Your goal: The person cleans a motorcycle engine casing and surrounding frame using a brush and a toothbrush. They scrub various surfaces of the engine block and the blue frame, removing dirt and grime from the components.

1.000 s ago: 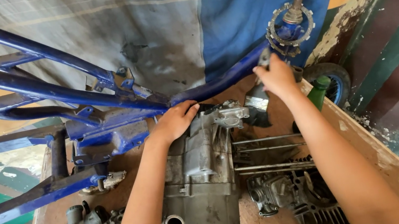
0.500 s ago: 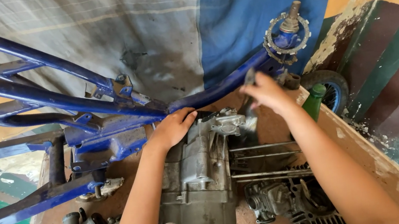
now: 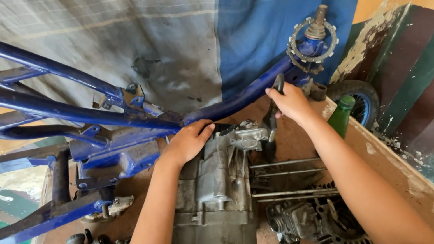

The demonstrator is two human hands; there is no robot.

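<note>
Though gripped apart, engine case under left hand, tool in right hand.

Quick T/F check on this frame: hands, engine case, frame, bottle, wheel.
1. The left hand rests on top of the grey engine case. True.
2. The right hand is empty. False: it grips a dark tool handle.
3. The tubular frame is red. False: it is blue.
4. A green bottle stands by the right forearm. True.
5. The small wheel lies on the engine case. False: it sits at the right, against the striped wall.
</note>
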